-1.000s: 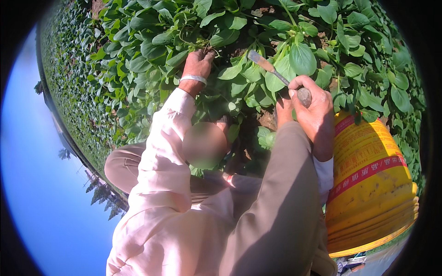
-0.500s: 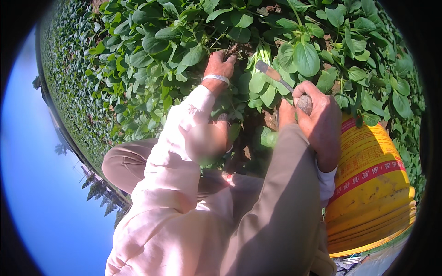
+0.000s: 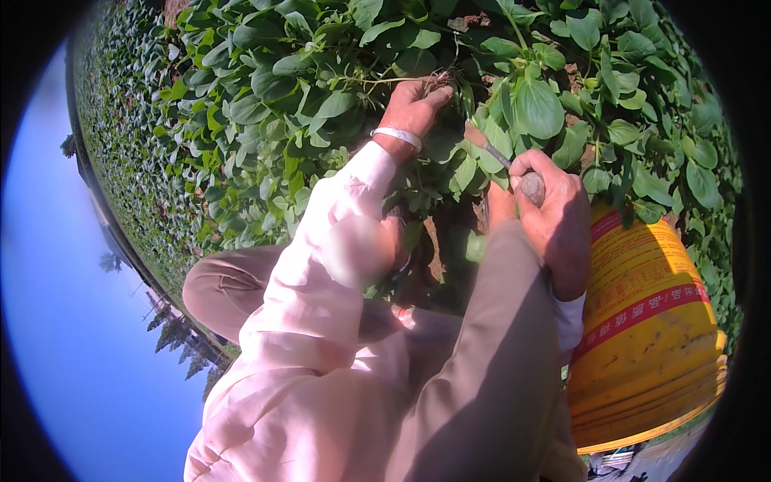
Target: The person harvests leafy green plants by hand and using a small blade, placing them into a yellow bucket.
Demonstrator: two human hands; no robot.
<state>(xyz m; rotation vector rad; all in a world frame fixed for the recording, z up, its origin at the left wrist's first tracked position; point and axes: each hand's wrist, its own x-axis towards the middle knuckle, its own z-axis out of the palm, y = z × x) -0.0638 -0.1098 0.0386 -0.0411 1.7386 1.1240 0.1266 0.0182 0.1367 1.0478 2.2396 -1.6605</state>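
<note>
Left hand (image 3: 414, 104) gripping thin pale stems of leafy green plant (image 3: 385, 80) at far centre, fingers closing round them. Right hand (image 3: 550, 213) clenching small wooden-handled knife (image 3: 502, 161), blade pointing toward plant base. Best cutting low, blade away from left fingers. Yellow plastic bucket (image 3: 650, 329) standing near right.

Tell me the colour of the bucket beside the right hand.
Yellow with a red band, clearest in the head view: bucket.

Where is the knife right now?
In the head view, right of centre: the knife is in the right hand, blade angled up-left into the leafy plants, just above the yellow bucket.
</note>
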